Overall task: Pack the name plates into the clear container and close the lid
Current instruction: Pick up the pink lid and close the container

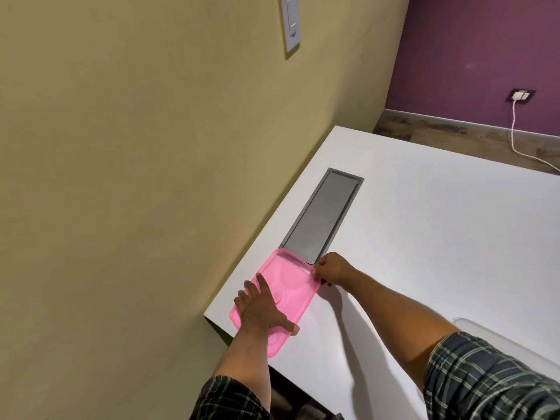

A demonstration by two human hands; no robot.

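At the near left corner of the white bench (424, 237), a pink translucent lid (288, 283) lies flat, its far end overlapping a grey recessed panel (324, 213). The left hand (260, 307) presses it with straight, spread fingers while the right hand (330, 269) pinches its far right rim. A person in plaid sleeves is handling it; the clear container (503, 341) shows only as a rounded edge well apart at right, and no name plates are visible. The lid looks thin, glossy and flexible, rounded at its corners, with a raised oval moulded in. Lifting it cleanly likely means peeling from the pinched rim while easing the flat palm's pressure, so it does not bow.
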